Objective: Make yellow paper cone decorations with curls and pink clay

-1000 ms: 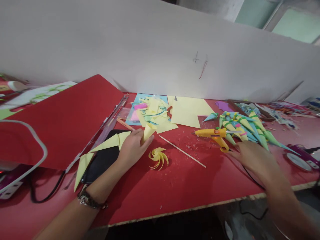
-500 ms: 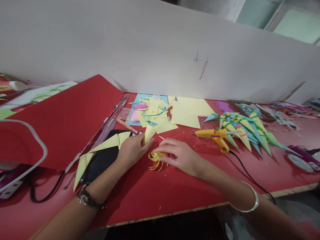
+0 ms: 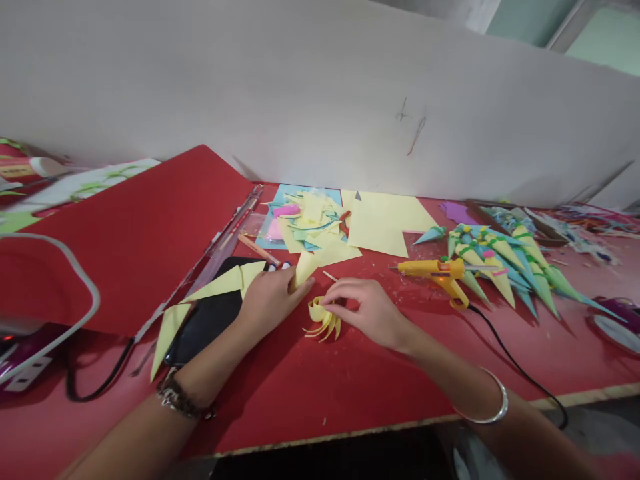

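Observation:
My left hand (image 3: pixel 270 298) is closed round a rolled yellow paper cone (image 3: pixel 305 268), whose wide end points away from me. Thumb and fingers of my right hand (image 3: pixel 374 312) pinch the edge of a yellow paper strip curl (image 3: pixel 327 327); its coiled top stands up and its thin curved strips fan out over the red table. A pale thin stick (image 3: pixel 329 275) lies just beyond the right fingers. Under the left wrist area rests a black phone (image 3: pixel 203 330), partly covered by folded yellow paper pieces (image 3: pixel 214 285).
To the right lies a yellow glue gun (image 3: pixel 433 269) with a lit orange light and a black cord. Behind it are several finished paper cones (image 3: pixel 533 273). Yellow sheets (image 3: pixel 385 217) and a pile of paper scraps (image 3: pixel 313 210) lie at the back; a large red board (image 3: pixel 150 247) leans left.
My right fingers have closed on the curl's edge and its coil has tipped more upright. The left hand keeps its hold on the cone. The camera view has shifted slightly.

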{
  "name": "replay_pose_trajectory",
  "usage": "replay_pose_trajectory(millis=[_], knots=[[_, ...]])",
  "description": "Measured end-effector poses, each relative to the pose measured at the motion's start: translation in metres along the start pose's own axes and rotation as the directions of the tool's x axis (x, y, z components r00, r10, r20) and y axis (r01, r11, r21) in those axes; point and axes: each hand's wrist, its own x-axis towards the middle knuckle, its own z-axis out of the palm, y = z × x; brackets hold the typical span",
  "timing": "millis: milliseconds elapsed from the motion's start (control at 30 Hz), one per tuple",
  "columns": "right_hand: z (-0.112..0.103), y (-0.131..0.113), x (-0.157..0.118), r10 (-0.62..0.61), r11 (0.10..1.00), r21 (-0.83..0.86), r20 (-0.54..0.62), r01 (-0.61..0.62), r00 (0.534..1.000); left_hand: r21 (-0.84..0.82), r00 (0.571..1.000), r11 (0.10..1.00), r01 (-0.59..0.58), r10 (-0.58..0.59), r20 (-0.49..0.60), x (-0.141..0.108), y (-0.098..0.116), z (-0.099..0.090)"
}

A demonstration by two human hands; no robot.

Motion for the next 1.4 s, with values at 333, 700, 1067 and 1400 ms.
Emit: replay_pose_trajectory(millis=[333,700,1067,1400], knots=[[-0.001,0.002,-0.002,0.119,0.881,0.468,-0.065,-0.075,0.991,-0.006,0.995,0.998,-0.068,0.069,0.076,-0.004,0.002,-0.002],[-0.007,-0.002,-0.006,-0.064,0.939,0.321,-0.190,0.124,0.980,-0.774,0.913,0.554,-0.305,0.402,-0.072,-0.019,0.019,-0.024],[-0.010,-0.006,-0.009,-0.158,0.943,0.266,-0.162,0.198,0.974,-0.899,0.612,0.124,0.421,0.692,0.382,-0.023,0.019,-0.014],[-0.008,-0.011,-0.011,-0.169,0.940,0.280,-0.108,0.193,0.980,-0.781,0.462,-0.007,0.624,0.809,0.363,-0.022,0.018,-0.008]])
